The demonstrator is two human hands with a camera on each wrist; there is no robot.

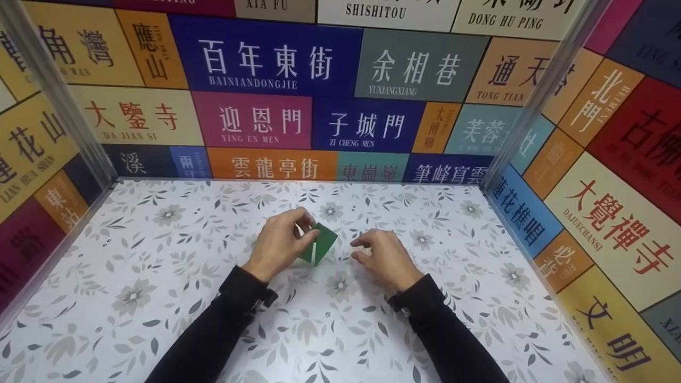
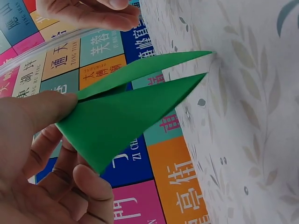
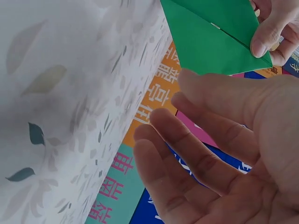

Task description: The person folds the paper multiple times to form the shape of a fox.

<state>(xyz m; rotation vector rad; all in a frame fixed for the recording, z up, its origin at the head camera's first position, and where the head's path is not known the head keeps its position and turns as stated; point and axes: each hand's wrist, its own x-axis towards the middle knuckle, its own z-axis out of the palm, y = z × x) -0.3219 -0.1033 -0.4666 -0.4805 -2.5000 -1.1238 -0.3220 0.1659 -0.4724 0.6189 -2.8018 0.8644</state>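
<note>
A folded piece of green paper (image 1: 325, 243) is held over the middle of the table. My left hand (image 1: 280, 242) pinches one corner of it between thumb and fingers. In the left wrist view the folded paper (image 2: 126, 116) has two pointed flaps spread apart, with a narrow gap between them. To its right, my right hand (image 1: 387, 259) holds nothing, its fingers loosely bent toward the paper. In the right wrist view the paper (image 3: 210, 42) shows a centre slit with a sliver of white, and my right thumb (image 3: 219, 91) overlaps its lower edge.
The table (image 1: 175, 330) is covered in a white floral and leaf pattern. Panels with coloured blocks of lettering (image 1: 255, 119) rise at the back and on both sides. Clear strips (image 1: 537, 96) run along the corners where the panels meet.
</note>
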